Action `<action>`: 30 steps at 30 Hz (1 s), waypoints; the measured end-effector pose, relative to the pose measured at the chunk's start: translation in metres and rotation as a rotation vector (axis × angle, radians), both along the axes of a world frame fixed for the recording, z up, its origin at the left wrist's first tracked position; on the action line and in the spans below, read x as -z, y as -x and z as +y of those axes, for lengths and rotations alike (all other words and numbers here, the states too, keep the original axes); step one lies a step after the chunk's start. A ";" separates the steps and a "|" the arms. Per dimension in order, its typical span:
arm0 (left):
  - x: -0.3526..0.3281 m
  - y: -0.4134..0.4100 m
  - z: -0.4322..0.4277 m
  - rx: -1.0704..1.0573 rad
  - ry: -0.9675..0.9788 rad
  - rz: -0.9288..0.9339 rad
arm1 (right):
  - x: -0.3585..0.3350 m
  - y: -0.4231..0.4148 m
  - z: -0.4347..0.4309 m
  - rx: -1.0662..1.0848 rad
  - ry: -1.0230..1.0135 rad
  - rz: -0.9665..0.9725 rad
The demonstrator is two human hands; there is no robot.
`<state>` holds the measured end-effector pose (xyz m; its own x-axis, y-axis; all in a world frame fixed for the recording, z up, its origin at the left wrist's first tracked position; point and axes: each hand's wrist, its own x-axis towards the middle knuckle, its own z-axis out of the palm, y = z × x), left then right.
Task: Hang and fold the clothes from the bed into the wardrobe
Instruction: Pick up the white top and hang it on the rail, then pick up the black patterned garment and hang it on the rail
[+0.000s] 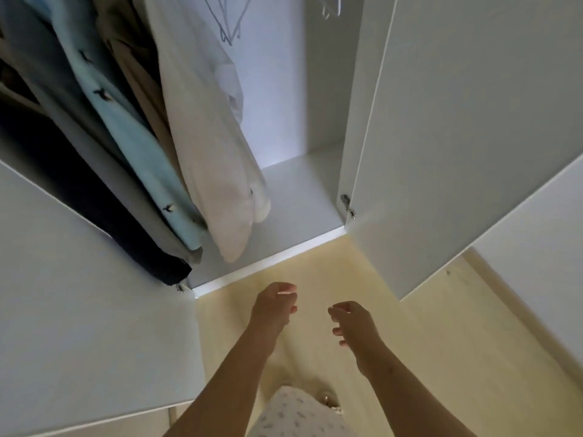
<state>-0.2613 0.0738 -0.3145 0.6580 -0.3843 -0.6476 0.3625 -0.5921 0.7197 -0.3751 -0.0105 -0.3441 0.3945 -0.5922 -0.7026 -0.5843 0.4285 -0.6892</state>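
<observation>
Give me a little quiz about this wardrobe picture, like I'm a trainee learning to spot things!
1. True or false: the left hand and the right hand both hold nothing.
2. What colour is the garment hanging farthest right in the wardrobe? A) white B) red C) green
3. Fill in: the door on the right stands ____.

Key: 1 true; 2 A; 3 open.
</observation>
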 end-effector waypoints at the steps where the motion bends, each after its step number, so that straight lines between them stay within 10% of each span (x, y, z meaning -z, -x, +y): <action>1: 0.005 0.011 0.004 0.031 -0.014 0.028 | 0.004 0.012 0.007 0.031 -0.006 0.002; 30: 0.031 0.405 0.156 1.216 -0.057 0.071 | -0.002 0.399 0.324 1.297 -0.058 -0.031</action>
<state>-0.6664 0.2301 -0.3456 -0.1481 -0.6951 -0.7035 -0.4128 -0.6030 0.6826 -0.7744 0.3134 -0.3422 -0.4236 -0.5213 -0.7408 0.2917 0.6957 -0.6564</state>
